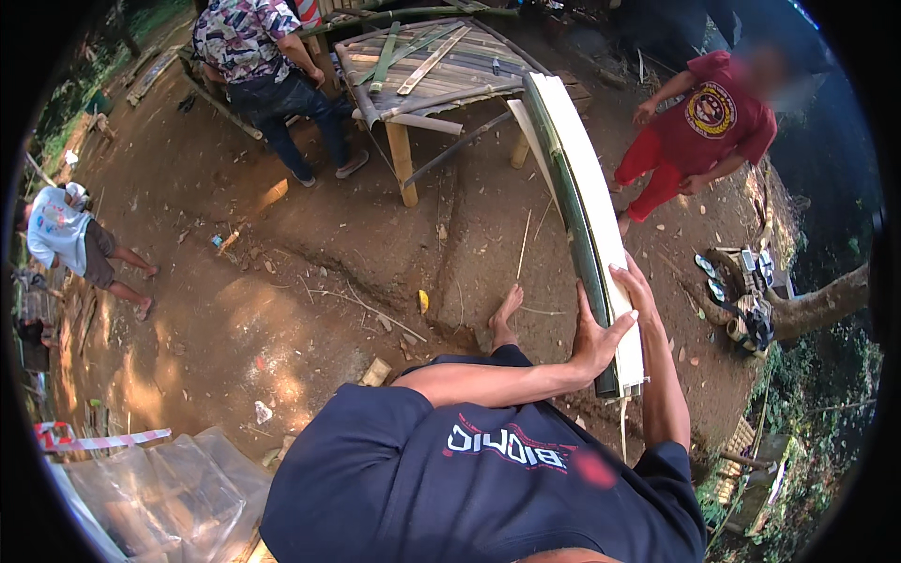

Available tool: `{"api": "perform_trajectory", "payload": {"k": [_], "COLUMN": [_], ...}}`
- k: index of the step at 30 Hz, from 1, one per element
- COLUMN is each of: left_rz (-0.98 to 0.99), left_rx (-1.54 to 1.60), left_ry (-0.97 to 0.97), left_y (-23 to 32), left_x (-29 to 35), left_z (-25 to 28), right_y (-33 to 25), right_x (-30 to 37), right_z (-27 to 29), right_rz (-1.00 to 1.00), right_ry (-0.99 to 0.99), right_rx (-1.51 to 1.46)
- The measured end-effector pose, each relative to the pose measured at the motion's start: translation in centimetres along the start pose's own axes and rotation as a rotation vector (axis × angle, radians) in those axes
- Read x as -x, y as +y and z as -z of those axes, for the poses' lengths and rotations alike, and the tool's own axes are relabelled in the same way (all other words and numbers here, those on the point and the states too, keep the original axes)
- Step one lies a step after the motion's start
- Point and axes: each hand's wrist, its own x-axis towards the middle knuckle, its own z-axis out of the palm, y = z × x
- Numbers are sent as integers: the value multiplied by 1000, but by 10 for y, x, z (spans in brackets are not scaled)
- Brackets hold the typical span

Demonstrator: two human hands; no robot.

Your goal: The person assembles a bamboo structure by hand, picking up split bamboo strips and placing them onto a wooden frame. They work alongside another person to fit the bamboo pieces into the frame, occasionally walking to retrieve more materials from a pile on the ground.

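A long bundle of split bamboo strips stands up in front of me on my right side, pale inner faces to the right and dark green skin to the left. My left hand is wrapped round its lower part from the left, thumb across the pale face. A little higher, my right hand grips the right edge. One pale strip splays away from the bundle near its upper end. The lower ends lie close to my shirt, with a thin fibre hanging from them.
A bamboo table with loose strips on it stands ahead. One person in a red shirt is at the far right, another in a patterned shirt beside the table, a third far left. Sandals and bags lie by a trunk.
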Motion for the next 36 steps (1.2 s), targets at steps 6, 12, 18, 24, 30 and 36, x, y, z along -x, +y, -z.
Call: {"api": "perform_trajectory", "payload": {"k": [6, 12, 18, 24, 30, 36], "left_rz": [-326, -208, -233, -222, -104, 45], "left_rx": [-30, 143, 168, 64, 22, -142], "left_ry": [140, 211, 268, 413, 469, 571], "left_y": [3, 66, 103, 119, 131, 115], "left_x": [-260, -450, -632, -789, -843, -851], "left_z": [-23, -19, 55, 169, 286, 354], "right_y": [-47, -88, -105, -77, -10, 37], "right_x": [-252, -470, -677, -861, -951, -970], "right_z": [62, 81, 38, -39, -133, -171], "right_rz": [164, 115, 34, 11, 49, -48], "right_ry": [-98, -249, -443, -398, -372, -457], "right_rx": [78, -5, 10, -116, -118, -31]}}
